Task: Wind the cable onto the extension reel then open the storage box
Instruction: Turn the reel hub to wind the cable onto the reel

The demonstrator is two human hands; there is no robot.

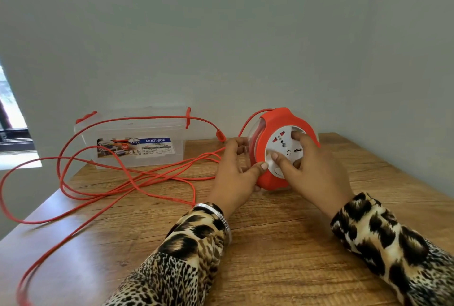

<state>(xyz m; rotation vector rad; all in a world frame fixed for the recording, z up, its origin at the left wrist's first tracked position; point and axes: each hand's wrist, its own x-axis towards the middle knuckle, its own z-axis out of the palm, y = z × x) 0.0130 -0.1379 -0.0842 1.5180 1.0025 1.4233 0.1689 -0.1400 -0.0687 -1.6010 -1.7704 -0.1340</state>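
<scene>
Winding is the step in hand, and most of the cable (98,158) is still off the reel. Far left, its red loops trail off the bench (270,244) edge and hang toward the floor; several strands cross each other on the wood. Behind them the storage box (132,138), clear plastic with red latches, stands closed against the wall, one cable strand draped across its lid.

Left hand (235,170): grip clamped on the reel's left rim, thumb on the red face, fingers curled behind, near where the cable enters. Extension reel (282,148) stands tilted on its edge on the bench, socket face toward the camera. Right hand (312,165): fingers pressed on the white centre disc, apparently ready to turn it; whether they close on a knob I cannot tell.

Judgement: hold the housing steady with the left, rotate the disc evenly with the right. The crossed loops may snag; feed slack through the left fingers, and clear the strand off the box before opening it.
</scene>
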